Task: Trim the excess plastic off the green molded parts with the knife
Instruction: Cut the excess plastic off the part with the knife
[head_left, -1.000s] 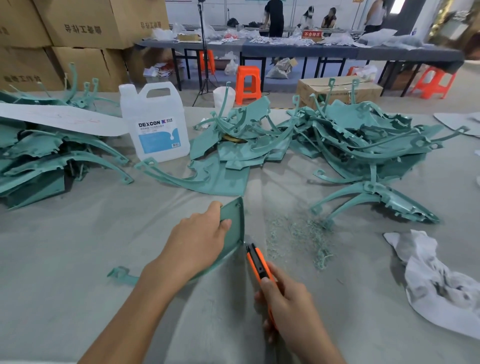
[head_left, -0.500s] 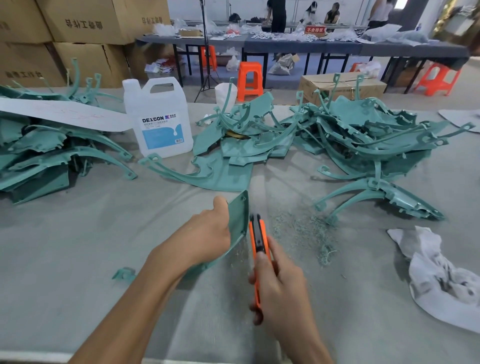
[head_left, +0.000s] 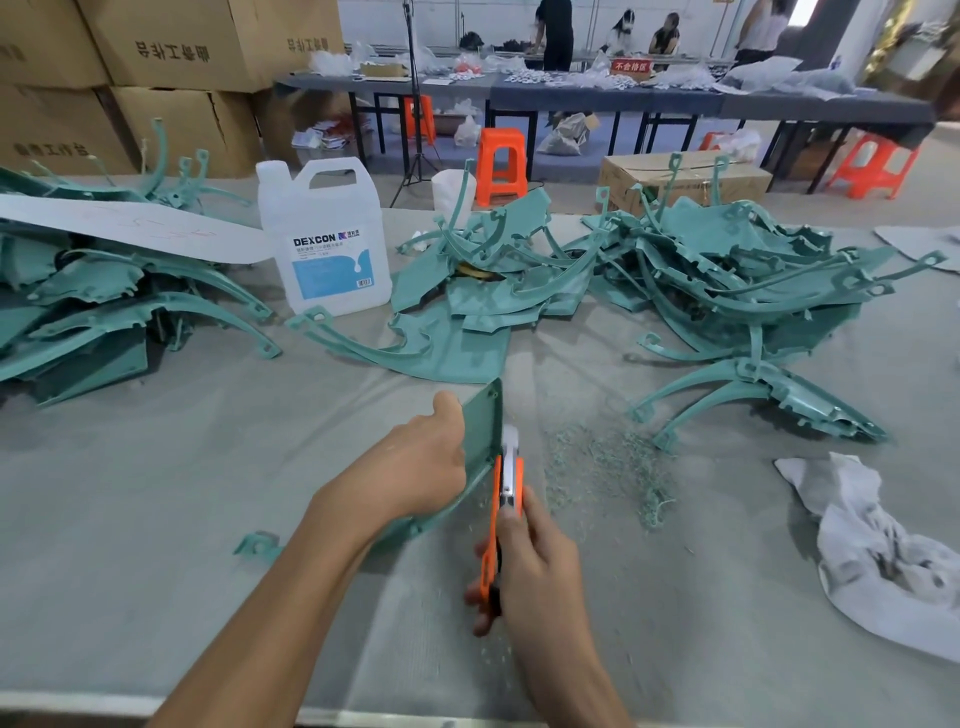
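Green part (head_left: 480, 431) held upright in left grip (head_left: 415, 467); right grip (head_left: 535, 566) grasps orange knife (head_left: 506, 478) against its edge.

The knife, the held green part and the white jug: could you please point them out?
knife (head_left: 505, 483): head view, front of its body.
held green part (head_left: 480, 431): head view, its flat end panel.
white jug (head_left: 330, 265): head view, its blue label.
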